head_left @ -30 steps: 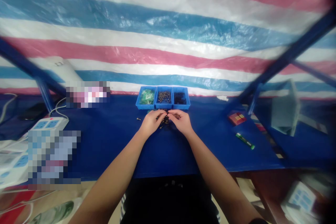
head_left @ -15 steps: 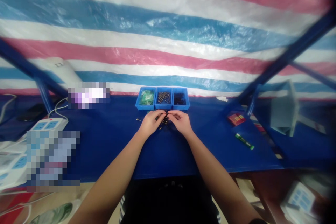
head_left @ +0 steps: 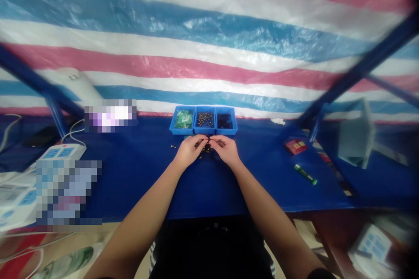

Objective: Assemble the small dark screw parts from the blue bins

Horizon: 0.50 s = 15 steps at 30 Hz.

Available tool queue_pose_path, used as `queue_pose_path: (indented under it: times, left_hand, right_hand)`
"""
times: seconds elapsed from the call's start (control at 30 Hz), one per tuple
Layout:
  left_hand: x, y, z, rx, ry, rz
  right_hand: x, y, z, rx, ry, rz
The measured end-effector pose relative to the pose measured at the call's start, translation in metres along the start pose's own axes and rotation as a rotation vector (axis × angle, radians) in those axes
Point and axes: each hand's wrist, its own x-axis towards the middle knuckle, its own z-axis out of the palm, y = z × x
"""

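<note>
My left hand and my right hand meet fingertip to fingertip over the blue table, just in front of the bins. Both are closed in a pinch; whatever sits between the fingertips is dark and too small to name. Under and between the hands lies a small pile of black and brass-coloured pieces, partly hidden by the fingers. One loose brass-coloured piece rests left of my left hand. Behind stand three joined blue bins: one with green packets, one with small brass-and-dark parts, one with black pieces.
At the right lie a red box and a green tube. White power strips with cables run along the left, beside a blurred-out item. Blue metal struts slant up on both sides before a striped sheet.
The view has shifted slightly, so the bins sit a little higher. Both hands stay pinched together over the pile, with only slight finger movement.
</note>
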Motion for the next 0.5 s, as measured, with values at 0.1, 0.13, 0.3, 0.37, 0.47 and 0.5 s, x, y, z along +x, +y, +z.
queue_pose_path:
  times: [0.1, 0.13, 0.3, 0.37, 0.47, 0.5]
  left_hand:
    - [0.0001, 0.0, -0.0003, 0.006, -0.012, 0.002]
    - [0.0, -0.0002, 0.0, 0.007, -0.016, -0.002]
    - [-0.0011, -0.0015, 0.0027, -0.014, 0.005, -0.048]
    - [-0.0013, -0.0017, 0.0031, -0.014, 0.016, -0.035]
    - [-0.001, -0.0014, 0.0025, -0.007, 0.021, -0.006]
    - [-0.0008, -0.0011, 0.0021, -0.007, 0.018, 0.001]
  right_hand:
    - [-0.0008, 0.0005, 0.0003, 0.003, -0.003, 0.001]
    - [-0.0009, 0.0003, 0.0003, 0.003, -0.001, 0.002]
    - [0.0, -0.0033, 0.0001, -0.011, 0.013, 0.0]
    - [-0.0002, -0.0052, -0.0004, -0.015, 0.015, 0.0]
    - [-0.001, -0.0069, -0.0012, -0.016, 0.012, 0.003]
    - [-0.0012, -0.0071, -0.0013, -0.017, 0.012, 0.003]
